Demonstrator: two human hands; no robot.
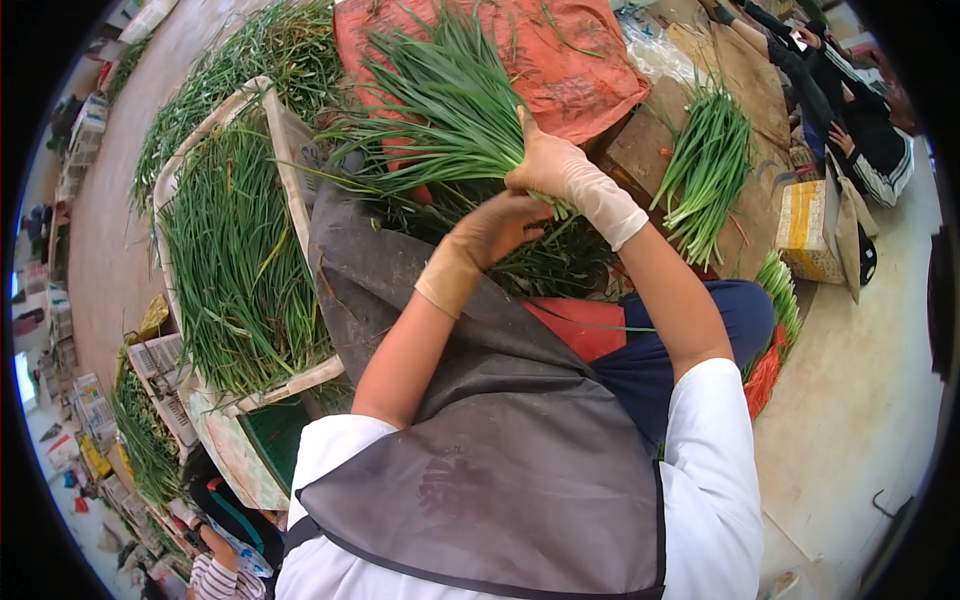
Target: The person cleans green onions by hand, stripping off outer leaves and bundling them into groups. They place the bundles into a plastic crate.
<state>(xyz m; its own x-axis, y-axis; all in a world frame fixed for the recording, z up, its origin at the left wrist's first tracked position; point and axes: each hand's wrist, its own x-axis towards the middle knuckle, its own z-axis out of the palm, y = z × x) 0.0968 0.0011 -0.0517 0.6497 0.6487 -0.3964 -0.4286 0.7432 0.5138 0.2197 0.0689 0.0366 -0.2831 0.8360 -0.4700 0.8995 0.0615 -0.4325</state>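
Note:
A bunch of green garlic chives is gripped near its stalk ends by my right hand, in a pale thin glove. Its leaves fan out toward the upper left. Just below the stalk ends is my left hand, in a tan glove, its fingers loosely bent and apart, with nothing seen in them. Loose chives lie beneath both hands. A second bunch of chives rests on the brown surface to the right of my right hand.
To the left stands a pale-rimmed basket heaped with chives, with another pile behind it. A red-orange sack lies ahead. At right are a yellow-taped foam box and a seated person. Bundled chives stand beside my knee.

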